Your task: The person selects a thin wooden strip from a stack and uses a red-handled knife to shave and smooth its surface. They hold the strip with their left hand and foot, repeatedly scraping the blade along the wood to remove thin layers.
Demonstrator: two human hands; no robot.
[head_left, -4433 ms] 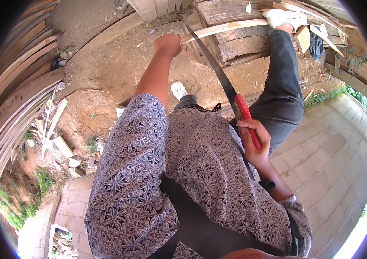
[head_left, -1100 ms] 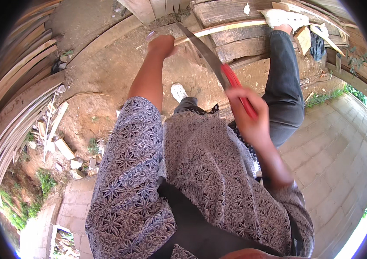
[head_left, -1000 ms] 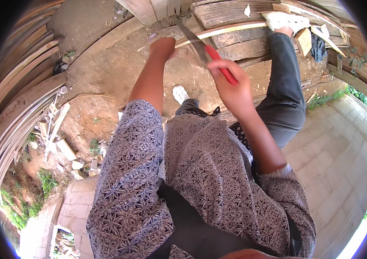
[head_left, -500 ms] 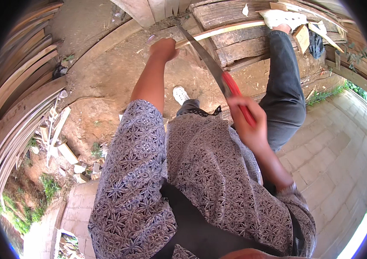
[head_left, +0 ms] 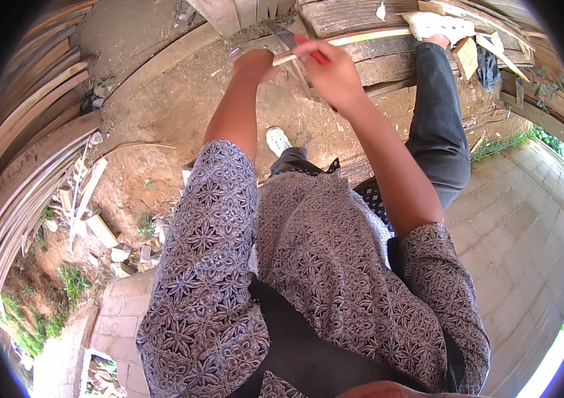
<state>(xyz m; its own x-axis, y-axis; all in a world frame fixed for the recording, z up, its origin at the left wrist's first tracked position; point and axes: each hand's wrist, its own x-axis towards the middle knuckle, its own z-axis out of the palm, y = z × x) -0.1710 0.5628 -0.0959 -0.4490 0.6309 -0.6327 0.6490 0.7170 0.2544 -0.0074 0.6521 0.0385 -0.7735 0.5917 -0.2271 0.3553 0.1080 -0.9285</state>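
Observation:
My right hand (head_left: pixel 332 76) is closed round the red handle of a handsaw (head_left: pixel 279 32). Its grey blade points away toward the upper left and crosses a thin wooden strip (head_left: pixel 378 34). At the near end of that strip, my left hand (head_left: pixel 255 65) is closed on the wood, just left of the blade. The strip lies over weathered planks, and my foot in a white shoe (head_left: pixel 436 26) rests on its far right part. My right hand hides much of the saw and the spot where blade and strip meet.
Old thick planks (head_left: pixel 341 20) form a low platform ahead. Stacked boards (head_left: pixel 30 159) line the left side. Wood offcuts (head_left: pixel 102 232) lie on the dirt at left. A dark plastic bag (head_left: pixel 487 69) sits by my raised foot. Grey paving (head_left: pixel 514 219) spreads to the right.
My right hand has pushed the saw forward and to the left, bringing its handle close to the strip. My left hand stays on the strip's end, nearly unmoved.

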